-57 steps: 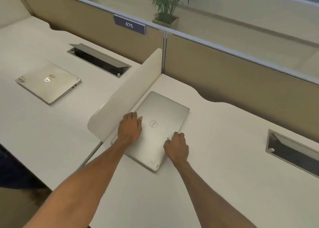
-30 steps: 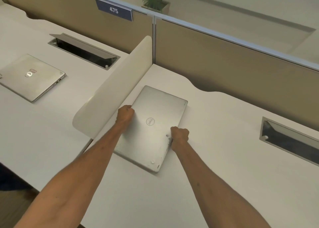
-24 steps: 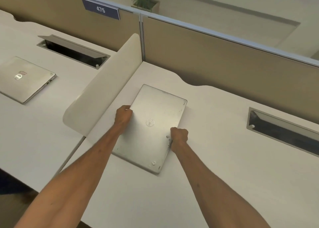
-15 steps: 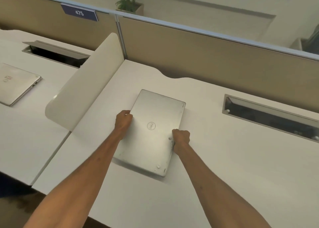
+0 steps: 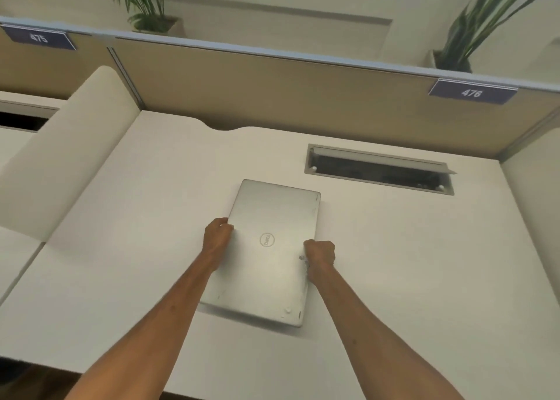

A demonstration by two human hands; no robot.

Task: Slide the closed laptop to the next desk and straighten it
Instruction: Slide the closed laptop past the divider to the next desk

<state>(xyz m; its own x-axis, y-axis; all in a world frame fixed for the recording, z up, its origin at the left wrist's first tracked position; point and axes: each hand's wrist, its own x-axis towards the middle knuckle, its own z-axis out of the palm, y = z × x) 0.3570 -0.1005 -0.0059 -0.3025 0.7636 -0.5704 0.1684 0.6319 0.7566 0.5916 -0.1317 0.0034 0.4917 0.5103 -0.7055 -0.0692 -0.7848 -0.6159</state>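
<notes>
Head view: both hands, left hand (image 5: 217, 236) and right hand (image 5: 319, 255), clamp the laptop (image 5: 266, 254) edges on the surface (image 5: 424, 263); uneven push would likely skew it.

Bare table (image 5: 394, 263) w/ room right & left of the closed laptop (image 5: 266, 266). Obstacles: curved divider (image 5: 60, 169) at left edge, open cable tray (image 5: 378, 169) just beyond laptop's far right corner, partition wall (image 5: 303, 96) along the back.
</notes>
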